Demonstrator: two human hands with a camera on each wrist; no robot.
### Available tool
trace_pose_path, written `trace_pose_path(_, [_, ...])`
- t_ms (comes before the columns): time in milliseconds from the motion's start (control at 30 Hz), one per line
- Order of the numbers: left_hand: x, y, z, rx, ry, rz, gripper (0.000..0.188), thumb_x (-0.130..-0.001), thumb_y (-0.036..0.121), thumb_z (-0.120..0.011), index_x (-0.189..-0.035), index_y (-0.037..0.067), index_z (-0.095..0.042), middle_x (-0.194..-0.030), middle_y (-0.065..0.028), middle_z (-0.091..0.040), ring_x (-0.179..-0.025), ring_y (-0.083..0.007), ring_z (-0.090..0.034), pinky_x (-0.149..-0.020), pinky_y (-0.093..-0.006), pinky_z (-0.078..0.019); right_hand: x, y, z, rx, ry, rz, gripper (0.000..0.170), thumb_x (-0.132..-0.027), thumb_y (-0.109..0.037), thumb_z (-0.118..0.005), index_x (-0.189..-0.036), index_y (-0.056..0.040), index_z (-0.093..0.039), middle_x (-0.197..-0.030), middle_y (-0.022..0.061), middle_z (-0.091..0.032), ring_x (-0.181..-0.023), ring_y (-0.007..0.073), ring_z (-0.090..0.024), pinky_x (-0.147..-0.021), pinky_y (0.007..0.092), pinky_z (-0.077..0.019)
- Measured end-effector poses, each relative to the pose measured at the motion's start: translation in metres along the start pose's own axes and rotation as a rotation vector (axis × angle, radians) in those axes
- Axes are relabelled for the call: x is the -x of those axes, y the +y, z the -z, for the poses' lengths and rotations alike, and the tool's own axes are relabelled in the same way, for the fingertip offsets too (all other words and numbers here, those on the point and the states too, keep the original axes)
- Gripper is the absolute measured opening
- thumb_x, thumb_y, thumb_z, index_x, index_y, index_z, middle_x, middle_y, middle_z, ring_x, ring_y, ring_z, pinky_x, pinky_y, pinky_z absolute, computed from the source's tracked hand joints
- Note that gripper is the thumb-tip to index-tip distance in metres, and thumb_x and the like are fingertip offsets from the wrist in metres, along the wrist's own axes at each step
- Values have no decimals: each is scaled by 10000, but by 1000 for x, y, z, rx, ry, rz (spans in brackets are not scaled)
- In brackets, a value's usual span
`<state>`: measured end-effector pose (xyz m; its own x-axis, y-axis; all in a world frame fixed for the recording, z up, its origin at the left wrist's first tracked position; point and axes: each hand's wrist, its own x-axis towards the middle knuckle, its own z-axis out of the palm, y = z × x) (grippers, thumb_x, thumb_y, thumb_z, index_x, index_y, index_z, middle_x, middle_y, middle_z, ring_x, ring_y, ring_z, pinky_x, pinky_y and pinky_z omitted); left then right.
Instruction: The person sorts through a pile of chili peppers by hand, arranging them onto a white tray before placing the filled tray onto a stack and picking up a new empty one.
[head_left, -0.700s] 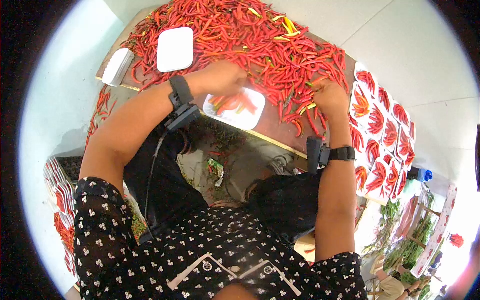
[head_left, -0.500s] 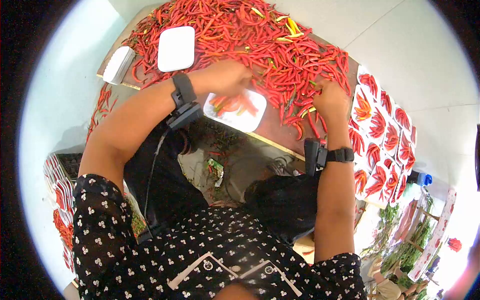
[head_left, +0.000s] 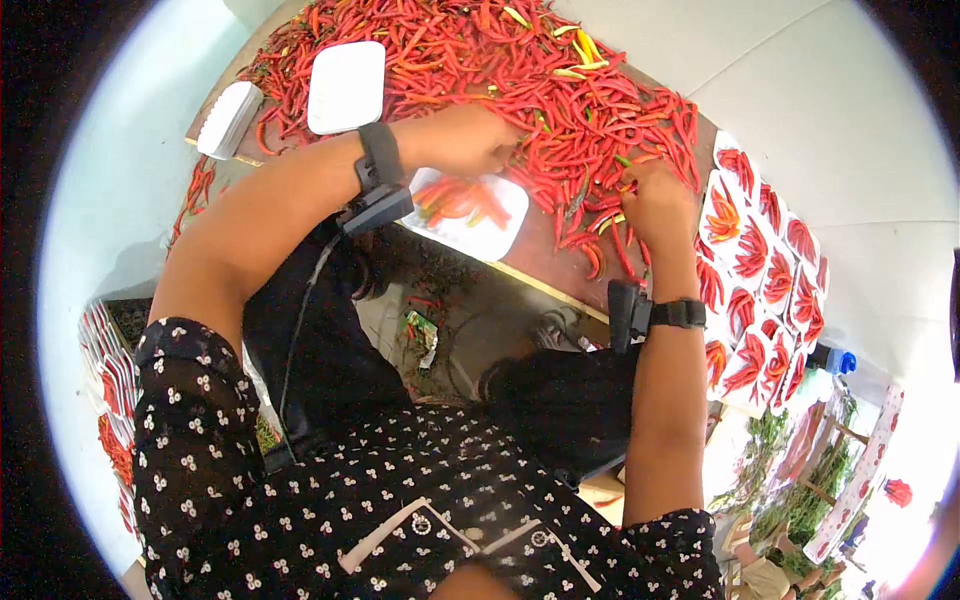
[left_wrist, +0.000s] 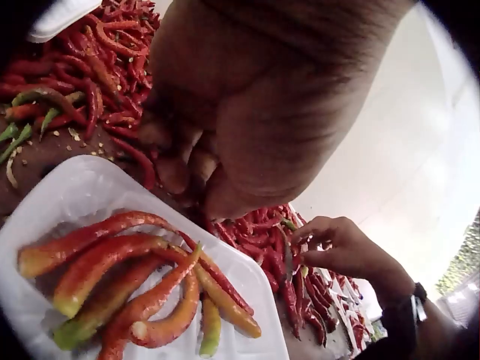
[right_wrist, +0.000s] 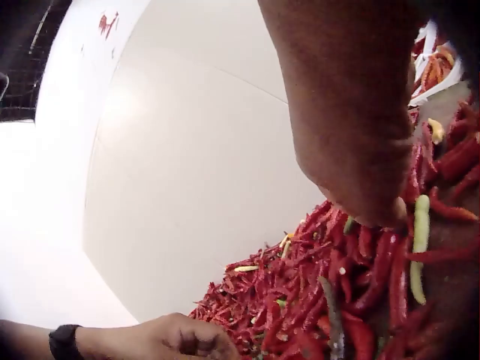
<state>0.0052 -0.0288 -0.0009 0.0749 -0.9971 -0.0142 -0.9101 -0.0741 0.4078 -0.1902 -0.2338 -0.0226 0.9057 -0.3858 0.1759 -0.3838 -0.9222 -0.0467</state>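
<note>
Left wrist view: a handful of chillies point(left_wrist: 112, 270), red shading into orange and green, lies in a white tray point(left_wrist: 90, 171), most of them roughly side by side. The tray sits at the near edge of the brown counter point(head_left: 555, 265), under the left hand point(head_left: 460, 140), which hangs beyond its far rim beside a broad heap of red chillies point(head_left: 600, 120). The fingers of that hand are curled inward, but they are dim and partly hidden, so I cannot tell whether they pinch a chilli or nothing. The right hand point(head_left: 662, 208) is at the right part of the heap, its fingers bent down among the chillies; what they grasp, if anything, I cannot tell either. A pale green chilli point(right_wrist: 420, 247) lies near this hand, and a few yellow chillies point(head_left: 588, 50) lie farther back on the heap. Another white tray point(head_left: 346, 88) rests against the heap's left part, with a stack of trays point(head_left: 230, 122) beside it at the counter's edge. To the right stand rows of filled trays point(head_left: 717, 184). Each wrist wears a black strap; below the counter a crumpled wrapper point(head_left: 421, 338) lies on the floor.
</note>
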Motion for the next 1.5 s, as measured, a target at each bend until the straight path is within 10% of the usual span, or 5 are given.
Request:
trace_pose_path(200, [3,0,-2,56,10,-57,112,-714,144,-584,-720,35,-558,-639,-153,-562,-615,-341,-573,-565,-441,-439,-5,-6,6,66,42,61,138,-708,-177,-623,-827,-116,-654,-818,87,-625,-730,278,-613,-654,373,-486])
trace_pose_path(400, [12,5,5,51,27,-22,106,-720,148,-583,-741,47,-560,-634,-136,-563,-603,-330,-573,-552,-424,-438,-11,-22,42,-636,101,-361,245,-731,-228,-603,-914,-82,-677,-815,125,-666,-758,227,-648,-688,335,-491])
trace_pose_path(700, [5,20,3,441,50,89,155,-802,164,-609,-870,25,-618,-757,-48,-632,-704,-115,-589,-638,-292,-470,-9,-51,40,-1344,-94,-431,169,-824,-117,-619,-942,4,-631,-743,21,-618,-576,61,-497,-519,189,-394])
trace_pose_path(1500, [24,12,10,793,-43,306,137,-816,102,-568,-930,35,-600,-724,-1,-565,-599,-92,-519,-536,-245,-418,-12,-76,31,-1380,-204,-440,178,-859,-203,-580,-917,-41,-627,-773,24,-632,-580,58,-503,-526,194,-402])
